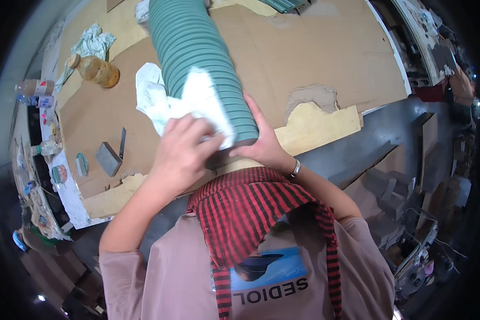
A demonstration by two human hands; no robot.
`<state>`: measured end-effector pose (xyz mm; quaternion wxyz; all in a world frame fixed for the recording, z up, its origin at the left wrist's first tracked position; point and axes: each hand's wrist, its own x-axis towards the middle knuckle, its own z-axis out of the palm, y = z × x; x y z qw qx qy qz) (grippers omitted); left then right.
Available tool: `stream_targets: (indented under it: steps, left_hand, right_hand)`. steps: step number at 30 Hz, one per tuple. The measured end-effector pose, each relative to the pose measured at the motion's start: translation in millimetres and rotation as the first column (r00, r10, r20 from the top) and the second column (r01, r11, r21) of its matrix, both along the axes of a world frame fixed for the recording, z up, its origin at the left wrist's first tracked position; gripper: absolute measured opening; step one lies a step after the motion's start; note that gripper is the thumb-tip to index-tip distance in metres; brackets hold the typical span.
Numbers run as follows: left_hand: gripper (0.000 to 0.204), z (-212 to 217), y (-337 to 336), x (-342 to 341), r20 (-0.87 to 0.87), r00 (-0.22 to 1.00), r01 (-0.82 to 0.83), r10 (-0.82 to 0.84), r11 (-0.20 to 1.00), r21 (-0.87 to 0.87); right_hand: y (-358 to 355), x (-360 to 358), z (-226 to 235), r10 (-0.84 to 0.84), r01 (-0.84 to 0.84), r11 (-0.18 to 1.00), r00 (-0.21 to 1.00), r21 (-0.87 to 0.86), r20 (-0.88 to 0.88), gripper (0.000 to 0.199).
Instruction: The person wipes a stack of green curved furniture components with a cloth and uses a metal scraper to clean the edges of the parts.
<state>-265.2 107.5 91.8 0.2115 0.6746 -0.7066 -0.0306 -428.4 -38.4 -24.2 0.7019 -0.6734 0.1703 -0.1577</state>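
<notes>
A long green ribbed cylinder (194,42) lies on the cardboard-covered table, running from the far edge toward my body. My left hand (181,152) grips a crumpled white cloth (200,93) and presses it against the cylinder's left side near the close end. The hand and cloth are slightly blurred. Around the near end on the right, my right hand (266,146) holds the cylinder, thumb across its end and fingers along its side. The cloth and left hand hide part of the cylinder's near left surface.
Left of the cylinder stand a bottle of amber liquid (97,71) lying on its side and a crumpled pale cloth (93,41). A grey block (109,159) and a thin dark strip (122,143) lie nearer. Torn cardboard (314,53) covers the tabletop. Several bottles line the left edge.
</notes>
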Motion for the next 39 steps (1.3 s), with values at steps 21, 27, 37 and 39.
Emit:
stream_targets:
  steps: [21,27,37,39]
  left_hand:
    - [0.018,-9,-48,-38,0.187,0.950,0.215,-0.249,0.959,0.186]
    - [0.033,2,8,-5,0.016,0.999,0.039,-0.039,0.999,0.002]
    - [0.041,-71,103,5,-0.258,0.878,-0.414,0.403,0.910,0.012]
    - [0.039,-59,93,-7,-0.314,0.820,-0.497,0.479,0.868,0.026]
  right_hand:
    - [14,5,-25,-0.049,0.046,0.999,0.992,0.028,0.118,0.080]
    - [11,-3,-29,-0.045,0.055,0.985,0.997,-0.164,0.062,0.127]
    - [6,-3,-27,-0.014,0.018,0.969,1.000,-0.246,0.018,0.128]
    - [7,-7,-26,0.014,-0.009,0.980,1.000,-0.197,0.025,0.128]
